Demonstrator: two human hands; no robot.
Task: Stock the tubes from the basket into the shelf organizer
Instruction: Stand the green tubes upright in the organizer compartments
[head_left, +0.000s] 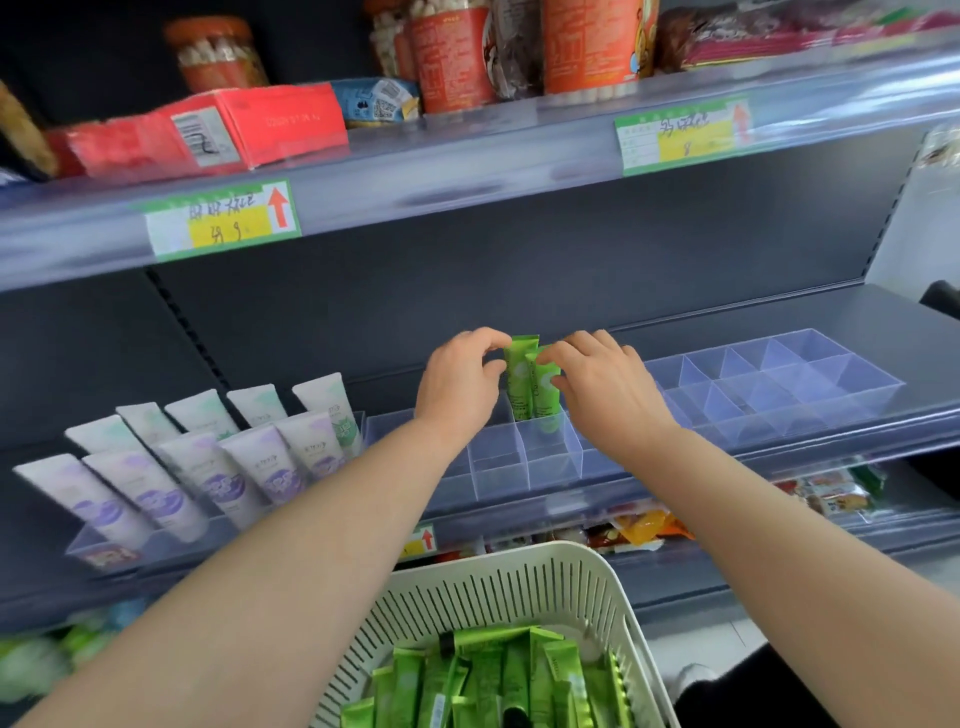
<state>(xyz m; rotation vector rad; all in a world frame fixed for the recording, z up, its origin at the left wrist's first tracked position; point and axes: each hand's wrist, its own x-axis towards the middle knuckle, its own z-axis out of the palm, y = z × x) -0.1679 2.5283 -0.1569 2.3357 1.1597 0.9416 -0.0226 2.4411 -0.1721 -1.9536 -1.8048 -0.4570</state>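
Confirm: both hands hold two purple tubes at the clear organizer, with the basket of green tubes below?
One error: the held tubes are green, not purple, as the head view shows. The left hand and right hand each pinch one at the clear organizer, with the basket of green tubes below.
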